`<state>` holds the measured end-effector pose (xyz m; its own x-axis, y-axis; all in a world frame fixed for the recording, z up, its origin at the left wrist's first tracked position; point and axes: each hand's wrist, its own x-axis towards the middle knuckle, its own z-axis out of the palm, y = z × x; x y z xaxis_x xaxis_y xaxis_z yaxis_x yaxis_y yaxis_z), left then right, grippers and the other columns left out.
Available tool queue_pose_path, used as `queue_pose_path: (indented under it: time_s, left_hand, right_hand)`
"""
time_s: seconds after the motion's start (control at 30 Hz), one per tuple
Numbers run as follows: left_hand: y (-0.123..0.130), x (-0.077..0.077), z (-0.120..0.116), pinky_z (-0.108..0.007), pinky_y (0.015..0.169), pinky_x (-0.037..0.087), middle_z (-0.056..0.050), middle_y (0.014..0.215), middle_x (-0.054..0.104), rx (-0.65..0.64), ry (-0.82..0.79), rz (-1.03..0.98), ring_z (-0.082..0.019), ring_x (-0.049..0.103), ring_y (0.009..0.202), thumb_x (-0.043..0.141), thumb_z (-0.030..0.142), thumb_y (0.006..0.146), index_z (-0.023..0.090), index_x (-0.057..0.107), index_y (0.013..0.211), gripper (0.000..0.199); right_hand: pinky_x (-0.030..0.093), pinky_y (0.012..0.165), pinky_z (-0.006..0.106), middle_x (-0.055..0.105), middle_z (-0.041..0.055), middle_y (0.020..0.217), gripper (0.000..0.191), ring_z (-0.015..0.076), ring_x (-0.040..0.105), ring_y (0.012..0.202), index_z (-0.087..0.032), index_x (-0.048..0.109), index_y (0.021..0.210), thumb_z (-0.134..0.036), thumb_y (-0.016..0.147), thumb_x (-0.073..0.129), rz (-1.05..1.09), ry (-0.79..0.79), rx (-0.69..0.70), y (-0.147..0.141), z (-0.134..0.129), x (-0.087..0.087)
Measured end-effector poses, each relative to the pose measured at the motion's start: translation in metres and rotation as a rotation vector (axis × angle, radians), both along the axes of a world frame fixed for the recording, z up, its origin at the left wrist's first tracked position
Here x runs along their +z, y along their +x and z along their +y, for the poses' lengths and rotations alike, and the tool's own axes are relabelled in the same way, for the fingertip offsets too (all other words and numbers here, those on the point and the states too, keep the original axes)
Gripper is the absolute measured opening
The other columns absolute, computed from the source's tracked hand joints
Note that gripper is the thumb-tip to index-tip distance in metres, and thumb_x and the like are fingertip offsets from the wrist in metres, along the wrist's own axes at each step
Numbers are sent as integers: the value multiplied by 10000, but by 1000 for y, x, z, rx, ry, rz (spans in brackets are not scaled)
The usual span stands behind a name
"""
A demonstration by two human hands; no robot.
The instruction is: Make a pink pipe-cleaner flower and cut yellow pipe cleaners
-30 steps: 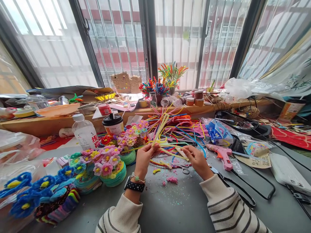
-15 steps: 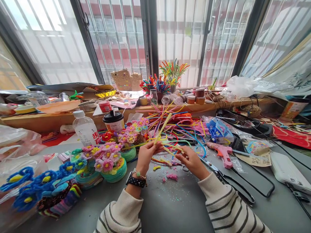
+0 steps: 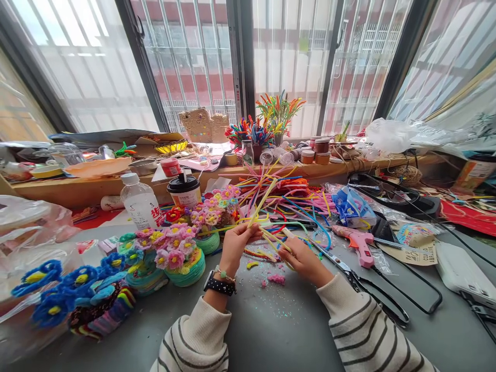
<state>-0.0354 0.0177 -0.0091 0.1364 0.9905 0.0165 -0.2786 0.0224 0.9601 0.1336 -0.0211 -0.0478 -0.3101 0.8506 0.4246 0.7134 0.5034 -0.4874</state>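
My left hand (image 3: pixel 237 249), with a dark watch and a beaded bracelet at its wrist, is closed on a bunch of pale yellow pipe cleaners (image 3: pixel 265 200). Their upper ends stick up and away from me. More yellow lengths run from that pinch to my right hand (image 3: pixel 304 261), whose fingers are closed round their near ends. Both hands are held above the grey table. Beneath them lie pink fuzz scraps (image 3: pixel 276 279), a yellow scrap (image 3: pixel 252 265) and scattered glitter. Scissors (image 3: pixel 343 266) lie right beside my right hand.
Pipe-cleaner flower pots (image 3: pixel 185 266) crowd the left, near a water bottle (image 3: pixel 140 201) and a lidded cup (image 3: pixel 184 192). A heap of loose pipe cleaners (image 3: pixel 310 200) lies ahead. On the right are a pink glue gun (image 3: pixel 359 244), its cable and a white power bank (image 3: pixel 465 271).
My right hand has shifted slightly down along the yellow pipe cleaners, its fingers curled closer. My left hand keeps its pinch. The whole view has swung a little to the left.
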Motion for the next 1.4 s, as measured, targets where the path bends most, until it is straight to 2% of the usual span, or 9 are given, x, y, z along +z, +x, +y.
queue_pose_path:
  time_s: [0.07, 0.23, 0.3, 0.4, 0.53, 0.7, 0.87, 1.2, 1.4]
  left_hand:
    - [0, 0, 0, -258, 652, 500, -31, 627, 656, 11, -3, 1, -127, 604, 583, 692, 265, 521, 106, 650, 685, 233]
    - [0, 0, 1, -255, 657, 497, -24, 615, 653, 21, -11, -14, -121, 601, 582, 694, 267, 515, 111, 651, 684, 234]
    - [0, 0, 1, -252, 666, 494, -18, 617, 652, 19, -17, -25, -117, 600, 582, 698, 260, 510, 115, 651, 672, 223]
    - [0, 0, 0, -251, 662, 494, -15, 617, 652, 15, -16, -12, -115, 598, 577, 695, 258, 516, 116, 650, 675, 218]
    - [1, 0, 0, -232, 619, 493, -16, 586, 644, 21, 5, 42, -109, 590, 552, 678, 281, 543, 104, 646, 673, 221]
    - [-1, -1, 2, -232, 585, 493, -22, 568, 640, 49, -2, 37, -112, 586, 528, 673, 286, 546, 98, 638, 663, 224]
    - [-5, 0, 4, -225, 562, 489, -25, 592, 642, 155, -20, -23, -111, 587, 535, 674, 284, 541, 103, 632, 675, 230]
    - [-7, -2, 5, -176, 420, 408, -23, 495, 608, 125, 5, 136, -87, 527, 424, 605, 420, 587, 99, 648, 634, 327]
    - [-7, -2, 5, -183, 460, 411, -41, 627, 649, 119, -4, 157, -97, 548, 488, 611, 404, 584, 114, 662, 741, 334]
  right_hand:
    - [362, 591, 295, 513, 30, 619, 425, 155, 444, 613, -177, 485, 604, -446, 830, 244, 36, -8, -12, -1, -2, 2]
    - [376, 550, 248, 531, -7, 599, 321, 114, 465, 541, -183, 464, 696, -405, 838, 281, 274, -226, 75, -3, -10, 7]
    - [367, 513, 229, 508, -26, 571, 293, 104, 453, 509, -183, 452, 737, -427, 821, 313, 335, -259, 85, -3, -10, 5]
    - [342, 479, 219, 463, -32, 563, 371, 103, 433, 499, -177, 478, 739, -497, 797, 301, 324, -219, 40, -2, -6, 2]
    - [333, 510, 229, 453, -17, 541, 515, 108, 432, 512, -169, 499, 589, -516, 814, 192, 237, -160, -9, 0, -3, 1]
    - [303, 489, 224, 415, -22, 494, 491, 110, 401, 486, -174, 456, 522, -504, 810, 235, 222, -146, -50, 1, -4, 2]
    - [305, 498, 226, 414, -22, 488, 474, 113, 405, 485, -178, 446, 514, -476, 818, 237, 245, -127, -91, 3, -4, 3]
    - [323, 492, 217, 421, -21, 486, 456, 107, 417, 483, -182, 438, 515, -432, 834, 229, 301, -96, -126, 5, -3, 3]
    - [325, 492, 222, 428, -18, 484, 458, 107, 415, 486, -182, 445, 515, -428, 835, 229, 308, -78, -145, 6, -4, 4]
